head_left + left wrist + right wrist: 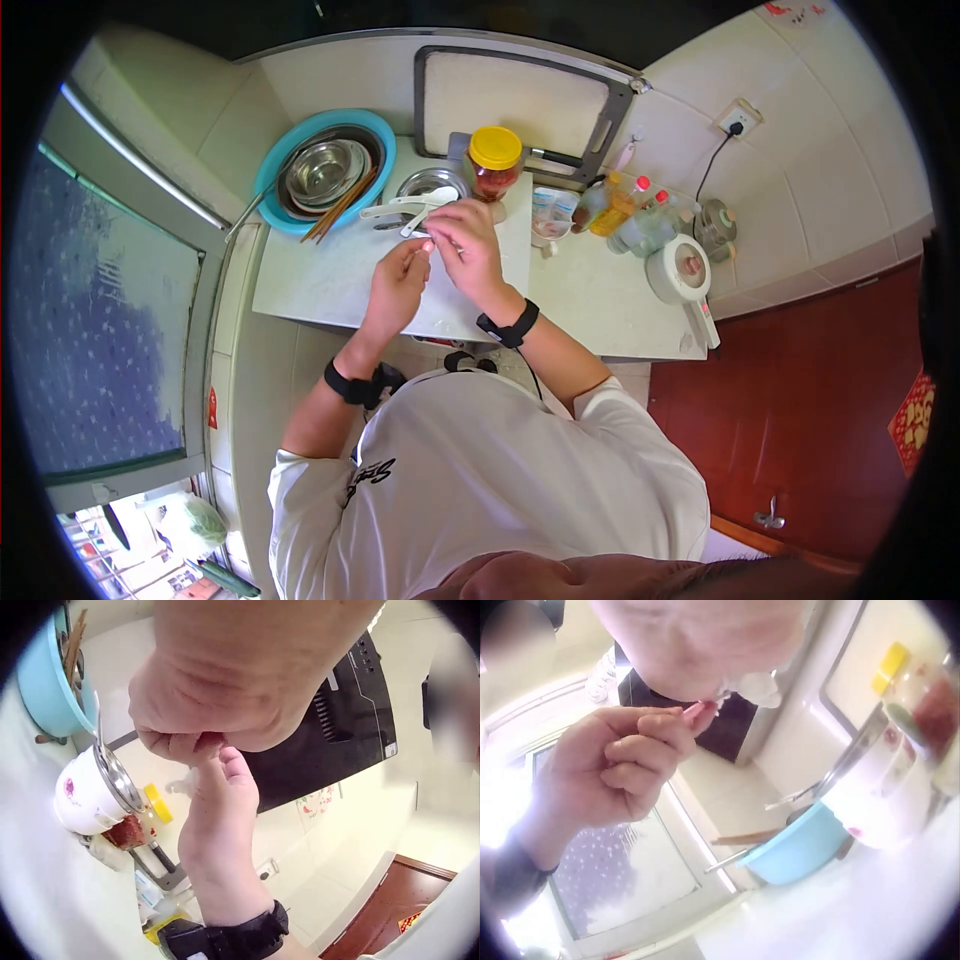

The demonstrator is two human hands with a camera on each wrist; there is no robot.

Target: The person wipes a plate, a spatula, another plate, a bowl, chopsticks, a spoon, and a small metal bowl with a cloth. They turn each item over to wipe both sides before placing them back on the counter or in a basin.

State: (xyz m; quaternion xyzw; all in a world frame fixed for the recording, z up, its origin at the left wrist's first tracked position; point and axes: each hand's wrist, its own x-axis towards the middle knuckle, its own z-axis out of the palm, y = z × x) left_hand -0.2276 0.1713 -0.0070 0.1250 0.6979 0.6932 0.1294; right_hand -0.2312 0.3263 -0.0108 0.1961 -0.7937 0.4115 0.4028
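Observation:
Both hands meet over the counter in front of the bowls. My left hand [398,285] has its fingers curled, thumb and fingertips pinched together at a small white, crumpled-looking thing [757,688]. My right hand [468,245] bends over it from the other side, fingers curled in at the same spot. The fingers hide most of the white thing, and its exact kind does not show. Behind the hands, white spoons [412,208] lie across a metal bowl [440,180], which sits on a white flowered bowl [79,796]. A jar with a yellow lid [495,148] stands beside them.
At the left is a blue basin [385,135] with stacked bowls and chopsticks [345,205]. A framed cutting board [510,105] leans on the back wall. Bottles [650,222], a small tray [553,212] and a white pot [672,270] line the right side.

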